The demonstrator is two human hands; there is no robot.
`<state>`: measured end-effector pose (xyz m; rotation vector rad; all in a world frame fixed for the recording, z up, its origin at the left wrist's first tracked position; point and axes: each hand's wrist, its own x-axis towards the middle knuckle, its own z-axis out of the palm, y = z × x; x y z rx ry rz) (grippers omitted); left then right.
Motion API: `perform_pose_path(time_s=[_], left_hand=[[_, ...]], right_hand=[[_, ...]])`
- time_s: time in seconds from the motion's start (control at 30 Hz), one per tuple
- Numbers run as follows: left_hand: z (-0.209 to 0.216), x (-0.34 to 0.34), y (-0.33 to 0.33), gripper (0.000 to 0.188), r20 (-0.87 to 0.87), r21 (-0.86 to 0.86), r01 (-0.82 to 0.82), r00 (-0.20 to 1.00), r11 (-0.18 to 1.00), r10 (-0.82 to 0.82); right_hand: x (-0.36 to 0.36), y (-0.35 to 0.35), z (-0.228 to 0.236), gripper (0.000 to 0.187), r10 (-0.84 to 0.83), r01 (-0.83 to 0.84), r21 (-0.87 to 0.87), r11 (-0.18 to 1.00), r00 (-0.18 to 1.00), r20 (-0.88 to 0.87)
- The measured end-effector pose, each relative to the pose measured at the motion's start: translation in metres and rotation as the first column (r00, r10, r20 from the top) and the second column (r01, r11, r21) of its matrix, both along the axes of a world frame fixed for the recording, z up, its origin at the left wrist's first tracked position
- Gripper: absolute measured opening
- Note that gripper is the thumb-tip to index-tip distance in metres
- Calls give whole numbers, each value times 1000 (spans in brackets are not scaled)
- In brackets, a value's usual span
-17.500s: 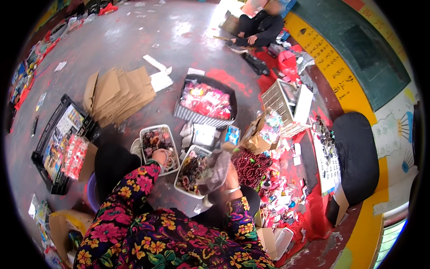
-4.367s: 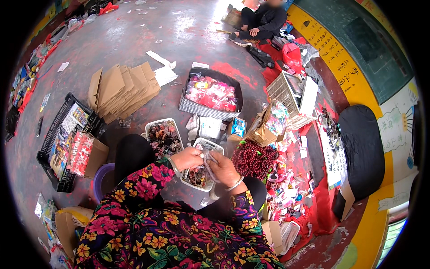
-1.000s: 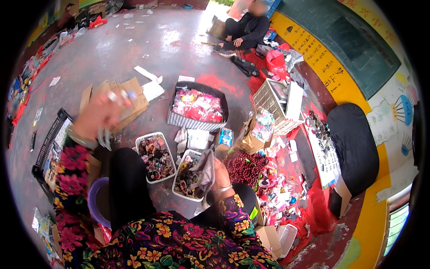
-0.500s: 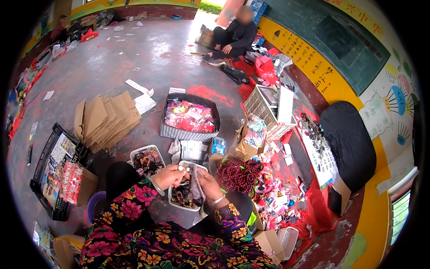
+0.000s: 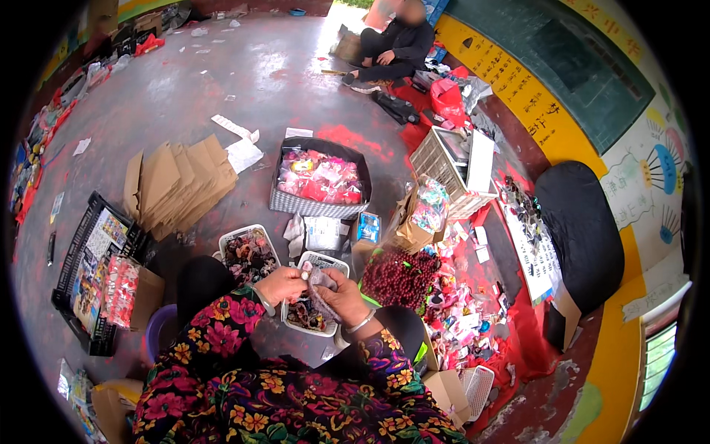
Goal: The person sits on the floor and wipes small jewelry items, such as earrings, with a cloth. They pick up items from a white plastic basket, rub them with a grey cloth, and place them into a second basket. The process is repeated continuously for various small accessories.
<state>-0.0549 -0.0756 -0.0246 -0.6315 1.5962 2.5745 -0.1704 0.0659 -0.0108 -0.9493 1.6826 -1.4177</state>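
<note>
Over a white basket (image 5: 342,265) between my knees, both hands are closed on a small greyish-mauve fabric piece (image 5: 320,281). My left hand (image 5: 282,286) pinches it near a small white ball (image 5: 307,266) at the fingertips. My right hand (image 5: 345,297) grips its other side; part of the piece hangs below the fingers. Dark, mixed small items, perhaps hair ties, fill the basket under my hands. A second white basket (image 5: 241,231), left of it, holds similar items. What exactly the fabric piece is, I cannot make out.
Ahead stands a grey woven bin (image 5: 318,205) of pink packets. Folded cardboard (image 5: 177,189) and a black crate (image 5: 89,325) are at left. Dark red beads (image 5: 399,281) and scattered trinkets (image 5: 462,325) lie at right. A person (image 5: 399,48) sits far off by the wall.
My hands have drawn slightly closer together around the fabric piece, and the right has turned over it. The whole view has shifted a little. The seated person has hardly moved.
</note>
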Motion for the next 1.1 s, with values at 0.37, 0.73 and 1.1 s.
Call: perform_pose_path(time_s=[0.37,0.73,1.1], left_hand=[[20,2,4,13,-9,121,-113,993,986,115],[8,0,6,12,2,168,-78,997,983,79],[11,1,6,9,10,124,-27,1000,992,26]], right_hand=[[-2,-3,-8,24,-95,114,-104,988,981,169],[2,-1,-9,23,-84,59,-90,994,945,-317],[0,1,1,14,-102,112,3,994,916,-387]])
